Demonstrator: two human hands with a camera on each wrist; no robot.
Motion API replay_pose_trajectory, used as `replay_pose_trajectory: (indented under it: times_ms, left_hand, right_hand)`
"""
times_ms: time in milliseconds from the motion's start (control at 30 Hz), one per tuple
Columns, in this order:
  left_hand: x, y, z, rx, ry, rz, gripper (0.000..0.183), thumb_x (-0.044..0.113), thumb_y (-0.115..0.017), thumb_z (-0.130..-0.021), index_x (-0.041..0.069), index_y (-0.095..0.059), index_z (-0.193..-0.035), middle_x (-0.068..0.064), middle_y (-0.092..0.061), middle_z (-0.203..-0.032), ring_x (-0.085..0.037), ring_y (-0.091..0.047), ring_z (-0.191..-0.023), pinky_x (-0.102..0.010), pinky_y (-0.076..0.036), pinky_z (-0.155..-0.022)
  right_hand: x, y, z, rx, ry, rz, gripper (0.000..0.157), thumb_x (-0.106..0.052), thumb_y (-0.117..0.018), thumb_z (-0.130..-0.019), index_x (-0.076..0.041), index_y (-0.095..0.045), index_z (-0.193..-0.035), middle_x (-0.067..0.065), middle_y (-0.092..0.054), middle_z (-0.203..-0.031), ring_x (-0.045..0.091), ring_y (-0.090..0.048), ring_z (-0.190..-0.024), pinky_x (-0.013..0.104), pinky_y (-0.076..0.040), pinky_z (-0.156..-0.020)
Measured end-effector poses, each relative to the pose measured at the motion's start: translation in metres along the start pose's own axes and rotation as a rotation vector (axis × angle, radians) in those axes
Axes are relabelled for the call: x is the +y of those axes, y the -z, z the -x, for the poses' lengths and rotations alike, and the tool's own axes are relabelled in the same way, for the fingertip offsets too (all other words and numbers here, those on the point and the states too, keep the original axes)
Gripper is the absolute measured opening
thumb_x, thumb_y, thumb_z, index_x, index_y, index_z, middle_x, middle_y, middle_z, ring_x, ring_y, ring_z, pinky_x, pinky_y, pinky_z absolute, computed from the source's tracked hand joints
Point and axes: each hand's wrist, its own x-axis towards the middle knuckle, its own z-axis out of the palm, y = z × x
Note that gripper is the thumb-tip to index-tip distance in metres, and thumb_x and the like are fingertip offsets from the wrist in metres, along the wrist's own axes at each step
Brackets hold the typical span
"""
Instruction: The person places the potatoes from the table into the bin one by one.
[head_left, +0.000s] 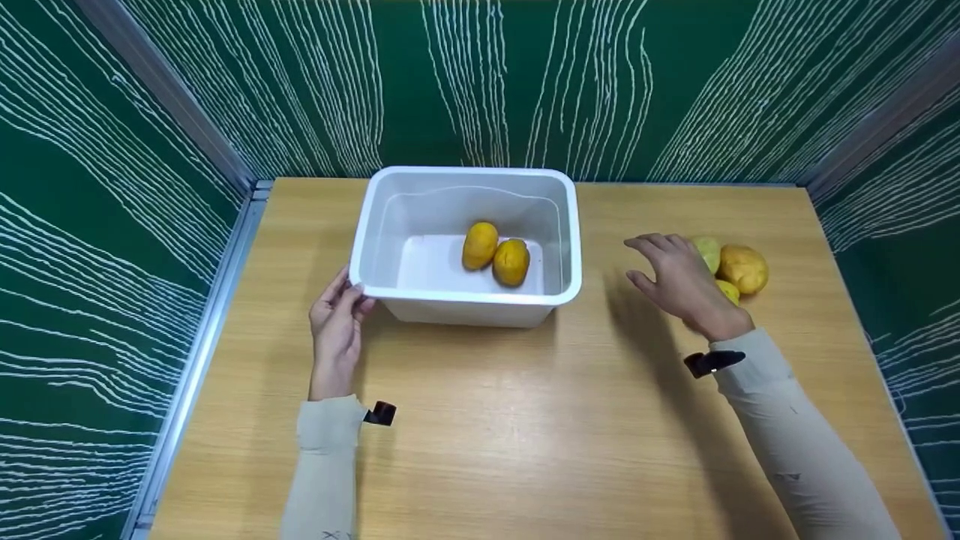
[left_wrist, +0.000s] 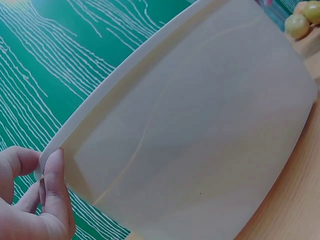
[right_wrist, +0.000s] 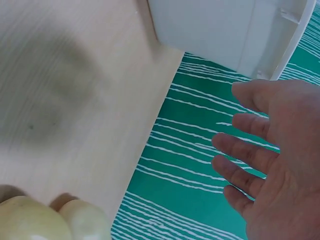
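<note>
A white plastic bin [head_left: 469, 311] stands at the back of the table with two yellow-orange mangoes [head_left: 480, 246] lying side by side on its floor. My left hand [head_left: 337, 334] pinches the bin's rim at the near left corner; the left wrist view shows thumb and fingers on either side of the rim [left_wrist: 52, 155]. To the right of the bin, my right hand [head_left: 684, 283] hovers above the table. Its palm and fingers hold nothing in the right wrist view. Just beyond it lie a pale green fruit [head_left: 706, 253], a larger yellow-orange fruit [head_left: 744, 270] and a partly hidden yellow fruit [head_left: 728, 291].
The wooden table [head_left: 487, 435] is bordered by green walls [head_left: 525, 82] with wavy white lines. A metal rail [head_left: 217, 300] runs along its left edge. A dark device is strapped at each wrist, over beige sleeves [head_left: 795, 435].
</note>
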Motion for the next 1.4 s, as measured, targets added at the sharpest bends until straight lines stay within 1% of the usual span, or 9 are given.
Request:
replay_pose_trajectory:
  times_ms: [133,333,533,633,767,933,1033,1133,1400]
  left_hand:
    - [-0.001,0.001,0.000,-0.003,0.005,0.000,0.053,-0.011,-0.052,-0.104,-0.004,-0.044,-0.156,-0.015,-0.053,-0.140,-0.012,-0.067,-0.091,-0.014,-0.063,-0.077]
    - [0.000,0.001,-0.001,0.003,0.010,-0.002,0.052,-0.009,-0.054,-0.104,-0.003,-0.046,-0.155,-0.015,-0.054,-0.140,-0.011,-0.066,-0.090,-0.015,-0.063,-0.078]
    - [0.000,0.002,-0.001,0.002,0.011,0.003,0.052,-0.009,-0.053,-0.104,-0.002,-0.047,-0.155,-0.016,-0.054,-0.140,-0.012,-0.066,-0.090,-0.015,-0.063,-0.078]
    - [-0.001,0.002,-0.001,0.003,0.009,-0.002,0.052,-0.009,-0.054,-0.104,-0.002,-0.047,-0.155,-0.015,-0.055,-0.139,-0.014,-0.066,-0.094,-0.016,-0.064,-0.079]
    - [-0.002,0.002,-0.002,0.000,0.003,-0.008,0.052,-0.009,-0.054,-0.104,-0.001,-0.048,-0.155,-0.014,-0.055,-0.140,-0.016,-0.066,-0.098,-0.016,-0.064,-0.081]
    - [-0.003,0.002,-0.001,-0.005,0.000,-0.003,0.053,-0.009,-0.054,-0.103,-0.001,-0.047,-0.155,-0.014,-0.056,-0.140,-0.013,-0.066,-0.092,-0.015,-0.063,-0.078]
    - [-0.002,0.001,-0.001,-0.010,-0.002,0.006,0.053,-0.010,-0.053,-0.103,-0.003,-0.046,-0.155,-0.014,-0.055,-0.139,-0.012,-0.066,-0.091,-0.014,-0.063,-0.075]
    - [-0.002,0.001,0.000,-0.015,-0.004,0.011,0.053,-0.011,-0.052,-0.104,-0.004,-0.045,-0.156,-0.014,-0.054,-0.139,-0.012,-0.065,-0.090,-0.013,-0.062,-0.074]
    - [0.001,0.000,-0.001,0.003,0.009,0.006,0.052,-0.010,-0.053,-0.104,-0.003,-0.046,-0.155,-0.015,-0.054,-0.140,-0.011,-0.065,-0.087,-0.014,-0.063,-0.074]
  right_hand:
    - [0.006,-0.001,0.007,-0.004,-0.017,-0.009,0.050,-0.015,-0.073,-0.101,0.001,-0.057,-0.145,0.028,-0.058,-0.145,0.049,-0.047,-0.136,0.067,-0.035,-0.121]
    - [0.016,-0.002,0.018,0.011,-0.009,-0.006,0.049,-0.015,-0.073,-0.100,0.003,-0.058,-0.143,0.029,-0.059,-0.142,0.050,-0.050,-0.133,0.069,-0.038,-0.117]
    - [0.028,-0.005,0.030,0.004,-0.040,-0.015,0.050,-0.011,-0.073,-0.099,0.003,-0.058,-0.144,0.029,-0.058,-0.142,0.051,-0.048,-0.134,0.070,-0.036,-0.118]
    - [0.033,-0.006,0.036,-0.004,-0.055,-0.022,0.050,-0.010,-0.073,-0.098,0.004,-0.057,-0.144,0.029,-0.058,-0.143,0.051,-0.048,-0.135,0.069,-0.036,-0.118]
    - [0.040,-0.007,0.045,0.016,-0.053,-0.029,0.050,-0.009,-0.074,-0.097,0.005,-0.058,-0.142,0.030,-0.058,-0.143,0.051,-0.049,-0.135,0.069,-0.035,-0.117]
    - [0.047,-0.008,0.053,0.057,-0.036,-0.025,0.051,-0.005,-0.077,-0.092,0.007,-0.060,-0.138,0.031,-0.060,-0.139,0.051,-0.051,-0.130,0.069,-0.038,-0.113]
    - [0.049,-0.009,0.057,0.063,-0.047,-0.008,0.053,-0.005,-0.080,-0.090,0.008,-0.061,-0.138,0.031,-0.061,-0.138,0.051,-0.051,-0.126,0.068,-0.040,-0.109]
    - [0.052,-0.011,0.062,0.059,-0.060,0.003,0.056,-0.006,-0.083,-0.089,0.007,-0.060,-0.138,0.032,-0.060,-0.138,0.052,-0.051,-0.124,0.069,-0.041,-0.106]
    - [0.061,-0.017,0.076,0.065,-0.095,0.006,0.064,-0.005,-0.088,-0.083,0.004,-0.059,-0.139,0.032,-0.059,-0.139,0.054,-0.049,-0.126,0.075,-0.037,-0.108]
